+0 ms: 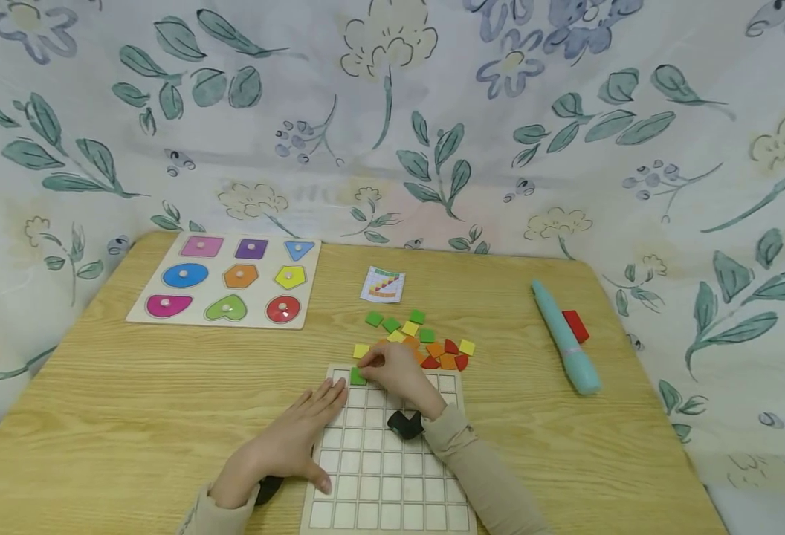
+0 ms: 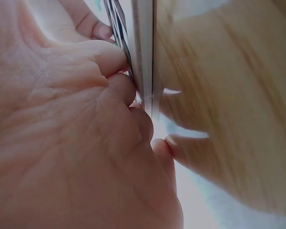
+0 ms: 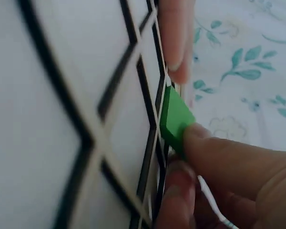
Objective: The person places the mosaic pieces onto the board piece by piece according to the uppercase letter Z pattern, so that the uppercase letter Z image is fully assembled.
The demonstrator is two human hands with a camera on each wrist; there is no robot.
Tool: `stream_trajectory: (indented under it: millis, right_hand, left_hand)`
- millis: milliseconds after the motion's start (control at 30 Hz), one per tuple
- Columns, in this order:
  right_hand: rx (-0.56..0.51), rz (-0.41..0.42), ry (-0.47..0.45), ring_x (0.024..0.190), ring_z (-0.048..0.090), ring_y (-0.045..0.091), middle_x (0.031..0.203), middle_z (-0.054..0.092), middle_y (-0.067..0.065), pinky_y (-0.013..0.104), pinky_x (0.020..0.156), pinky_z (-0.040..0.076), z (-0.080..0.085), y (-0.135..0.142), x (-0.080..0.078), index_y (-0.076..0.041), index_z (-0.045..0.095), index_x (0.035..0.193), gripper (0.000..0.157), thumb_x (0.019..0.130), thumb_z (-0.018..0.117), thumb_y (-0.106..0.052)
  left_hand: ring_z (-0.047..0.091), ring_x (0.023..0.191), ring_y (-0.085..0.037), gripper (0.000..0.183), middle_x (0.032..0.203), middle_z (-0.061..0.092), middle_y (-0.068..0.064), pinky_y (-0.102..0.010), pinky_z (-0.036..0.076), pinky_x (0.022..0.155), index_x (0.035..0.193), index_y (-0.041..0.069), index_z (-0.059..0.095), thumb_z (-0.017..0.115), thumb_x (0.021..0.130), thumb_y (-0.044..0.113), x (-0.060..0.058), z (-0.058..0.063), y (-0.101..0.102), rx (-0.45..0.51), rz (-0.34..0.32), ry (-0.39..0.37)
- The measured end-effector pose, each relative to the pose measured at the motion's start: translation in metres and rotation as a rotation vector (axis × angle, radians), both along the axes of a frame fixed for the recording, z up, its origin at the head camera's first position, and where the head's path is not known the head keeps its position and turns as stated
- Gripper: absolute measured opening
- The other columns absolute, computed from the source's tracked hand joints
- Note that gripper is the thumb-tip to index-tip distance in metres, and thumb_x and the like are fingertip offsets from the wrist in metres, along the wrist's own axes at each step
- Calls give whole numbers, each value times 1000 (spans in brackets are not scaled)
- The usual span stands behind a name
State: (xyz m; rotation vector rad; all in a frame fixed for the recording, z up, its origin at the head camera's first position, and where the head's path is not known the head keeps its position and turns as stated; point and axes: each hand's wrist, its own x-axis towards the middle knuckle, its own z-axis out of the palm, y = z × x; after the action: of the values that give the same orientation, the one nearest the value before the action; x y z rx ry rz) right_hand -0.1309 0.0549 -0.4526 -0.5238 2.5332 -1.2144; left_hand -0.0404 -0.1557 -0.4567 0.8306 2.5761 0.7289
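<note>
A wooden grid board point(image 1: 370, 464) with white square cells lies at the table's front. My right hand point(image 1: 401, 371) pinches a green square tile point(image 1: 358, 377) at the second cell of the far row. In the right wrist view the green tile point(image 3: 178, 117) stands tilted against the grid lines, thumb on one side. My left hand point(image 1: 288, 438) rests along the board's left edge, fingers spread and thumb over the near cells. The left wrist view shows the left palm point(image 2: 62, 143) and fingertips against the board's side. Loose green, yellow, orange and red tiles lie beyond the board, partly behind my right hand.
A pattern card point(image 1: 383, 284) lies past the tiles. At the back left is a shape puzzle board point(image 1: 267, 292) with knobbed pieces. A turquoise stick-like object point(image 1: 564, 338) and a red block point(image 1: 576, 325) lie on the right. Floral cloth point(image 1: 392, 148) hangs behind the table.
</note>
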Motion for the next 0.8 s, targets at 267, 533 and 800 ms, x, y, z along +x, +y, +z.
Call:
stream_trajectory:
  millis: [267, 533, 800]
  right_hand:
    - [-16, 41, -12, 74, 57, 9, 96, 70, 8, 19, 64, 48, 4, 7, -7, -7, 72, 97, 11, 90, 68, -14]
    - [-71, -323, 54, 93, 68, 26, 115, 71, 12, 34, 76, 55, -6, 67, -38, -8, 69, 116, 30, 87, 71, -11]
    - [-61, -334, 32, 109, 67, 30, 119, 70, 13, 44, 100, 49, -11, 97, -46, -6, 58, 131, 52, 82, 73, -5]
  left_hand:
    - [10, 149, -40, 133, 162, 14, -19, -60, 13, 118, 152, -4, 21, 84, 51, 55, -2, 1, 2, -11, 2, 5]
    - [9, 149, -41, 130, 161, 12, -21, -60, 12, 118, 152, -4, 19, 84, 55, 53, 2, 1, 1, 2, 1, -14]
    - [8, 150, -40, 132, 162, 11, -19, -60, 10, 118, 153, -2, 18, 83, 53, 56, 1, -2, 3, 14, 15, -16]
